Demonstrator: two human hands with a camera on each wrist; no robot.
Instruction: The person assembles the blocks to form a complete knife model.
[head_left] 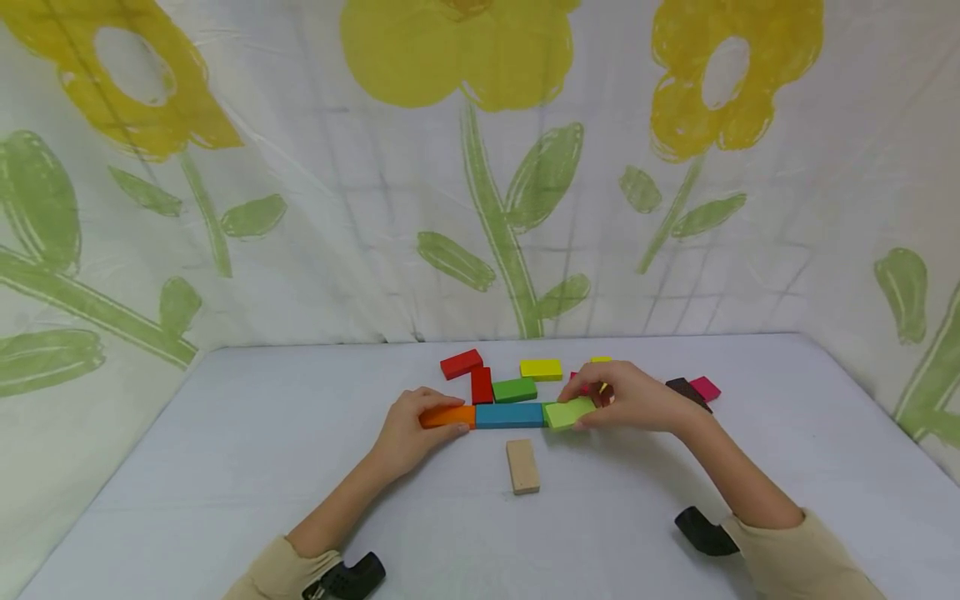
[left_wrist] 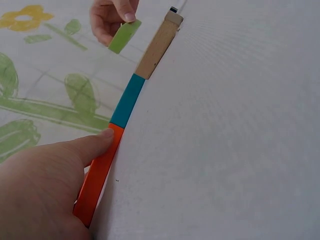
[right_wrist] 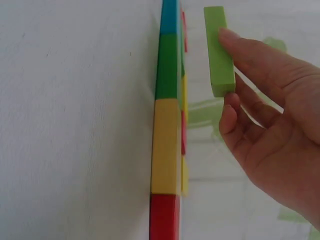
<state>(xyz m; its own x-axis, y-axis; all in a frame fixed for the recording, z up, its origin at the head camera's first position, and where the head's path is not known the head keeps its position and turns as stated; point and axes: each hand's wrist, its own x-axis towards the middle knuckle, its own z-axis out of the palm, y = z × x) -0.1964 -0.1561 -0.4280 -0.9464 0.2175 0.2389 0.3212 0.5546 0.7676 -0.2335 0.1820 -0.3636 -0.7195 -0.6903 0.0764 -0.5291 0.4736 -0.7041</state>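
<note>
My left hand (head_left: pixel 412 429) grips an orange block (left_wrist: pixel 98 175), thumb along its near side and fingers behind it. The orange block's end meets a blue block (head_left: pixel 510 416) in a straight row on the white table. Between the thumb and fingers of my right hand (head_left: pixel 633 396) is a light green block (right_wrist: pixel 218 52), held raised over the row. Beneath it, a darker green block (right_wrist: pixel 166 67) adjoins the blue one. In the right wrist view a tan-yellow block (right_wrist: pixel 165 145) and a red block (right_wrist: pixel 164 216) line up after the green; my right hand largely hides this stretch in the head view.
A plain wooden block (head_left: pixel 522 467) lies in front of the row. Behind the row lie red (head_left: pixel 461 363), green (head_left: pixel 514 390) and yellow (head_left: pixel 541 370) blocks. Farther right are a dark brown block (head_left: pixel 688 393) and a pink block (head_left: pixel 705 387). A flowered curtain (head_left: pixel 360 250) hangs behind the table.
</note>
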